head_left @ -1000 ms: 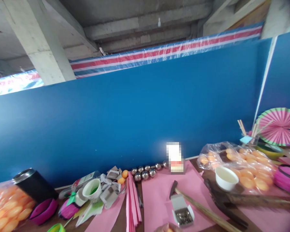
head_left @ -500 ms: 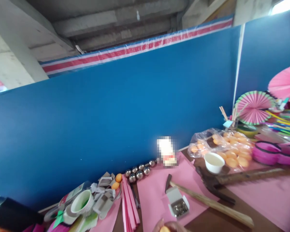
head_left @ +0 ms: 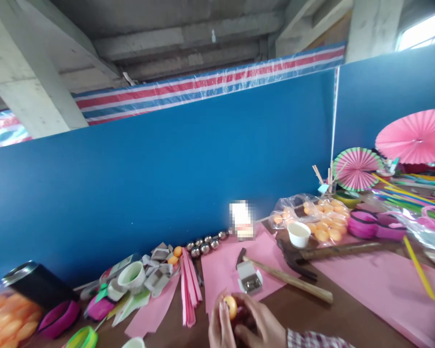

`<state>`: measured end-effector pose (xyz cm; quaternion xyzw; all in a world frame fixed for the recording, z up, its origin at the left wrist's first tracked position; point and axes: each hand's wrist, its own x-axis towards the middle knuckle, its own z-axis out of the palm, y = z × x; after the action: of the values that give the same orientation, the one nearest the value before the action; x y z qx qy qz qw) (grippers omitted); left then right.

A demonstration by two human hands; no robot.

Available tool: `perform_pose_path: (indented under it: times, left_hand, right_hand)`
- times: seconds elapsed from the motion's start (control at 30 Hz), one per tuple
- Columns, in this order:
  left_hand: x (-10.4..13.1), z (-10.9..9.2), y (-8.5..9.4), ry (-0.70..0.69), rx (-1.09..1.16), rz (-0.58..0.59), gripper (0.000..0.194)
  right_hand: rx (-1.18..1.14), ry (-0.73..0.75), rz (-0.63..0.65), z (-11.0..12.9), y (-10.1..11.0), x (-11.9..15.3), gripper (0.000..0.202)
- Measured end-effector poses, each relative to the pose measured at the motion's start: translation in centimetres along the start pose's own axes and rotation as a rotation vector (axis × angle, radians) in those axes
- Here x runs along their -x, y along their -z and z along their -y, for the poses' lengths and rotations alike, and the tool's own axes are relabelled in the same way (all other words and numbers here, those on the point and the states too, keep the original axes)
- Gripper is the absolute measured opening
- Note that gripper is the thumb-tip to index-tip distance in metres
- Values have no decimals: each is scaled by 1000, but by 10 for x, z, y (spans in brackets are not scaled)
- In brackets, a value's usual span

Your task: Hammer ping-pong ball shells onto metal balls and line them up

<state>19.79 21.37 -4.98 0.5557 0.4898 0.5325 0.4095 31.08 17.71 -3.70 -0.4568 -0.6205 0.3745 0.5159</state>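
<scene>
At the table's front edge, an orange ping-pong ball [head_left: 231, 308] is held between both my hands. My left hand [head_left: 219, 325] is closed on its left side, fingertips pressed against it. From the right, my right hand [head_left: 257, 320], below a checked sleeve, curls its fingers round the ball; its lower fingers are partly hidden. Just beyond the hands, a small white box [head_left: 247, 271] lies open with little metal pieces [head_left: 253, 284] inside. A wooden-handled hammer [head_left: 290, 279] lies behind and to the right of that box.
A second, larger hammer [head_left: 333, 251] and a white cup [head_left: 298, 235] lie farther right, near bagged orange balls [head_left: 326, 220]. Shiny metal balls [head_left: 205, 248] line the blue partition [head_left: 188, 174]. Pink strips [head_left: 188, 290], grey scraps [head_left: 159, 280] and a black cylinder [head_left: 36, 285] are leftward.
The view has tilted down and turned slightly right, so the table sits higher in the picture. Both hands with the ball now show more fully; before, only fingertips were visible at the bottom.
</scene>
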Motion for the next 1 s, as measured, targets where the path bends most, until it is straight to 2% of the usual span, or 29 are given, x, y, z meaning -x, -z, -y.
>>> perform_pose_path:
  times: [0.1,0.2,0.27,0.33,0.43,0.6,0.9,1.0]
  left_hand:
    - [-5,1,1,93,130,-11,45]
    - [-4,-2,0,159,213,-5,49]
    - [-1,-4,-2,176,224,11,53]
    - [3,-7,-4,187,273,75,55]
    - [7,-8,-5,180,291,92,55]
    - [7,-7,-6,186,282,95,58]
    - [5,-7,-8,161,222,138,54]
    - [5,-8,-9,161,219,141,53]
  right_hand:
    - [134,79,-110,3,4,7,39]
    - [350,204,-134,4,21,6,28]
    - [475,195,-272,4,38,2,25]
    - [611,186,-383,3,52,-2,25]
    - [800,224,-332,0,62,-5,22]
    - [973,228,-182,-8,56,-6,13]
    - [958,186,-266,-16,63,-16,21]
    - [959,165,-248,-20,61,-19,22]
